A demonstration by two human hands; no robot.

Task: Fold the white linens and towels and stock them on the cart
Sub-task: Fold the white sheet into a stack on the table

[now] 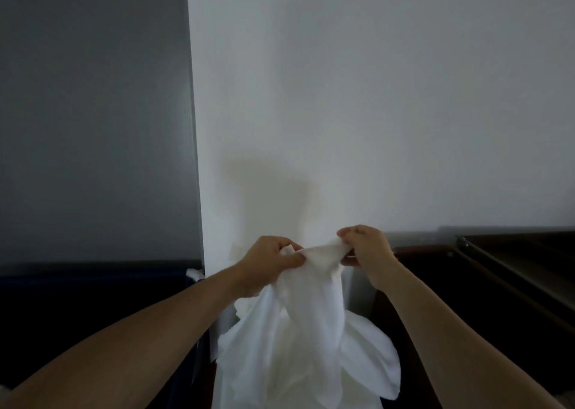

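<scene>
A white linen (298, 331) hangs in loose folds in front of me, its top edge bunched between my two hands. My left hand (267, 261) grips the top edge on the left, thumb over the cloth. Just to the right, my right hand (365, 250) pinches the same edge with curled fingers. The cloth drops from the hands to the bottom of the frame, where its lower end is cut off. No cart can be made out for certain.
A white wall (373, 113) stands straight ahead, with a grey wall (93, 113) to its left. A dark blue bin or ledge (93, 299) lies at lower left. Dark brown furniture (513, 284) sits at the right.
</scene>
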